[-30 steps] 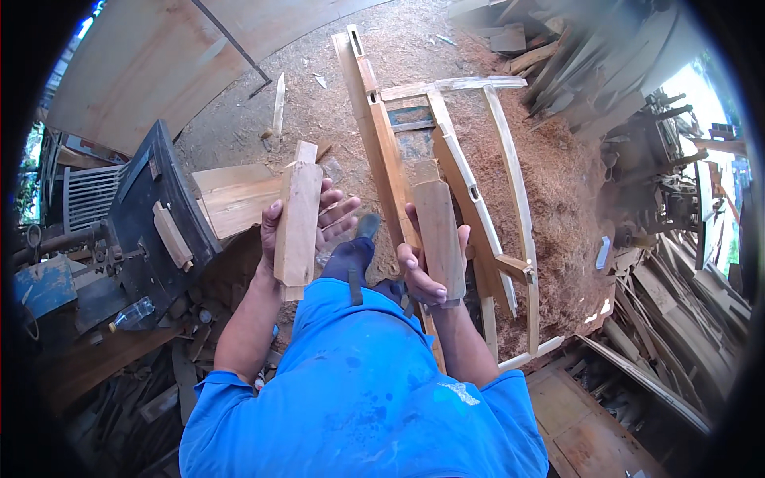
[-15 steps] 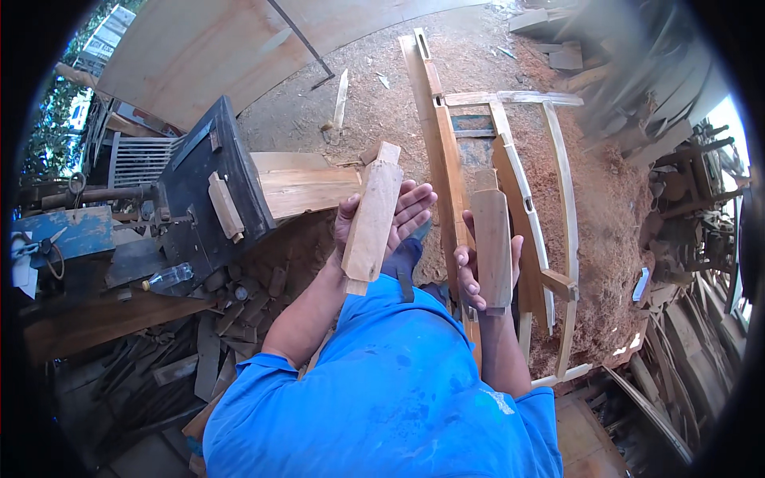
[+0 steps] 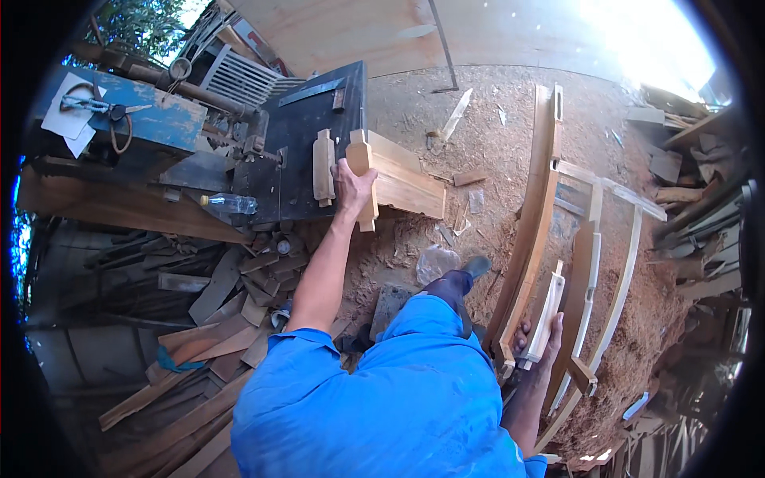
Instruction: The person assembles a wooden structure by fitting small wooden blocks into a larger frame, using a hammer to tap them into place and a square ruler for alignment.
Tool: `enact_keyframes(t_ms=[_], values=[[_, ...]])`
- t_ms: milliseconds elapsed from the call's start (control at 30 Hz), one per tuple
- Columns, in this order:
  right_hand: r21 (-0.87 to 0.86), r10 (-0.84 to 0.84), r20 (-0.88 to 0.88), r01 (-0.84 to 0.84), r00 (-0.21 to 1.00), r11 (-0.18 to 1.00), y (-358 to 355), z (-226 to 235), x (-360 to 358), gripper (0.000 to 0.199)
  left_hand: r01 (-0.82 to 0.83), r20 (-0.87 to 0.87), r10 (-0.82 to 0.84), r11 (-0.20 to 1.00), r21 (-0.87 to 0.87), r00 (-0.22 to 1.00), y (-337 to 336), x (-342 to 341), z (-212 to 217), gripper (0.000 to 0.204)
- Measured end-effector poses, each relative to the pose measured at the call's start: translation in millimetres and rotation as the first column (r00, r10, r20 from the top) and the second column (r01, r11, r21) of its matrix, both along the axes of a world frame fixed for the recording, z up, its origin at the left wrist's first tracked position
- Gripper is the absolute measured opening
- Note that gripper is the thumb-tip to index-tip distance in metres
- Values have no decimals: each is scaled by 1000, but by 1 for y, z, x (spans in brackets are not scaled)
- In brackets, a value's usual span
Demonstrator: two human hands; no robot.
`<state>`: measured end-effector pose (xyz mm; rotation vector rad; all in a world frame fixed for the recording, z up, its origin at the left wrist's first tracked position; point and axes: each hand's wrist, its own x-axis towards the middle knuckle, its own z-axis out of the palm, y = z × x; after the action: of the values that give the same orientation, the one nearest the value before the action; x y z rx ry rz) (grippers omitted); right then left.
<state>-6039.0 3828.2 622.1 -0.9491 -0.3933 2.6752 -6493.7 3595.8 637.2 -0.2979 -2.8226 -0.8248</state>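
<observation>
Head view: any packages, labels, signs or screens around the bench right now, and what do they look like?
Clear plastic bottle: lying on its side at the dark machine table's near edge; any label too small to tell.
White paper sheets: on the blue bench, upper left, corners overhanging.
No signs or screens show.

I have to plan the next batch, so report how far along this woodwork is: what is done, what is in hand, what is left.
Done: a stack of pale cut boards lies beside the black machine table, where one shaped piece rests.

In hand: the left hand sets a shaped wooden piece against that stack; the right hand holds a pale wooden piece.

Left: the curved frame on the sawdust looks unfinished, with open gaps between its rails.
</observation>
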Motion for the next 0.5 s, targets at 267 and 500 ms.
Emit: enact_keyframes(t_ms=[267, 500], values=[[-42, 14, 97, -10, 995, 999, 18, 9, -31, 63, -196, -116, 160, 864, -464, 980, -18, -56, -20, 60], [13, 130, 110, -132, 985, 991, 22, 4, -46, 74, -243, 149, 341, 859, -451, 928, -57, -62, 12, 112]])
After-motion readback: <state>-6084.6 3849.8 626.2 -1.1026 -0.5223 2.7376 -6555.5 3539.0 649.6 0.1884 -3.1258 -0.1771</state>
